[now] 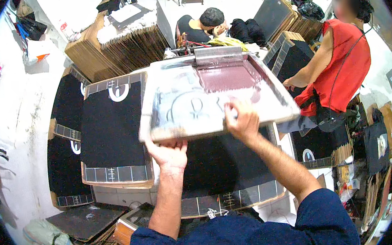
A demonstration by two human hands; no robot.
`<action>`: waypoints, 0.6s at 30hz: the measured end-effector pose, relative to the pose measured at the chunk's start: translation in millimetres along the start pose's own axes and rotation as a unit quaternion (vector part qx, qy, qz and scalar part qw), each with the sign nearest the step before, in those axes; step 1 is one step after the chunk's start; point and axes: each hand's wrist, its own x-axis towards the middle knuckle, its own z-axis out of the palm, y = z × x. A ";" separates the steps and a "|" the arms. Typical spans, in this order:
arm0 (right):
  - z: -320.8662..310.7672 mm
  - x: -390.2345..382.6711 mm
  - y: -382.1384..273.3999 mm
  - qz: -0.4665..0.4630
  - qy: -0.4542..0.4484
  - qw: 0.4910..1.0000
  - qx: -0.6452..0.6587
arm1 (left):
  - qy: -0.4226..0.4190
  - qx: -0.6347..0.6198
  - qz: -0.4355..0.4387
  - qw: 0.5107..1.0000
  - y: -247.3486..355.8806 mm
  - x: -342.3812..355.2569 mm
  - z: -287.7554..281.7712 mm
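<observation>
Screen frame: a shallow, pale, four-sided tray shape [183, 134], worn and smeared along its rim, in front of the person, its near edge above a black board [231, 166]
Left hand: palm up and half open [170, 156], fingers hooked under the frame's near edge and bearing it, fingertips hidden beneath
Right hand: curled inward [244, 120] over the near edge, thumb close to the fingers; something small and pale shows there, but I cannot tell whether it is gripped
Mesh: taut and whitish [169, 89], streaked with cloudy film, faint curved outlines toward the near side
Ink: a glossy maroon patch [229, 77] with a ragged lower edge, spread over the far right of the mesh
Squeegee: a long greyish bar [218, 55] across the frame's far edge, beside the ink
Left board: matt black and rectangular [111, 126], with a flat white ring print [119, 92] and a ruled grey strip at each end
Stack: thin brown-edged sheets [137, 55], packed tightly on edge beyond the frame
Co-worker: a person in a loose red sleeveless top [351, 67], standing at right
</observation>
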 end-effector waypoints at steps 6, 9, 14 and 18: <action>73.8 -41.6 88.8 0.076 -0.212 0.974 -0.028 | 0.130 0.004 -0.077 0.988 -52.0 51.1 -87.8; 117.9 20.9 144.4 0.041 -0.210 0.971 -0.106 | 0.248 0.358 0.063 0.898 -85.1 53.9 -112.3; 187.5 136.2 194.6 -0.027 -0.164 0.975 -0.146 | -0.146 0.780 0.488 0.364 -79.4 74.1 -130.9; 214.0 171.7 204.2 -0.053 -0.212 0.951 -0.220 | -0.190 0.807 0.471 0.302 -65.3 100.0 -152.0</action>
